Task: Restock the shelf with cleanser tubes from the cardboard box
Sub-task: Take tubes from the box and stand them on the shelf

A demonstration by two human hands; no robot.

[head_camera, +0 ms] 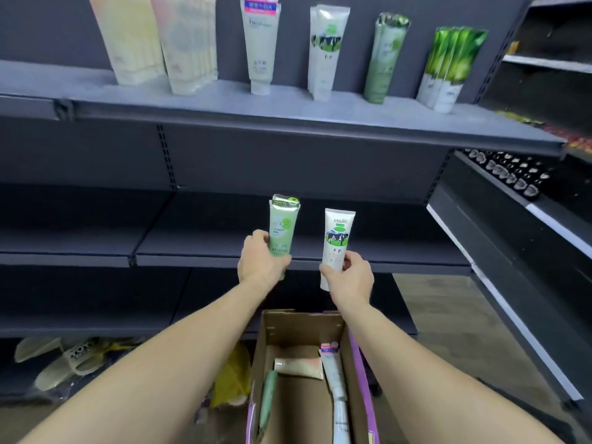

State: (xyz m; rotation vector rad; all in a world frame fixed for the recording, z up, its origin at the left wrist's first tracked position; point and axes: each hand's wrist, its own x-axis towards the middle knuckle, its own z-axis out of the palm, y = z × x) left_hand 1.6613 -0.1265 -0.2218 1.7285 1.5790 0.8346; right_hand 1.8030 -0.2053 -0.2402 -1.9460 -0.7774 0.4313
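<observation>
Head view: hands grip one tube each, left (261, 259) green tube (282, 227), right (350, 277) white tube (336, 243).

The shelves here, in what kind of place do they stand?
Probably a shop aisle: long dark metal shelves with rows of the same tubes facing outward, and a cardboard box of stock on the floor.

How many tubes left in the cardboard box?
4 visible in the cardboard box: a pale green tube along the left wall, a peach tube lying crosswise at the back, a pink-capped white tube on the right, another white tube below it. The frame's bottom edge may hide more.
</observation>
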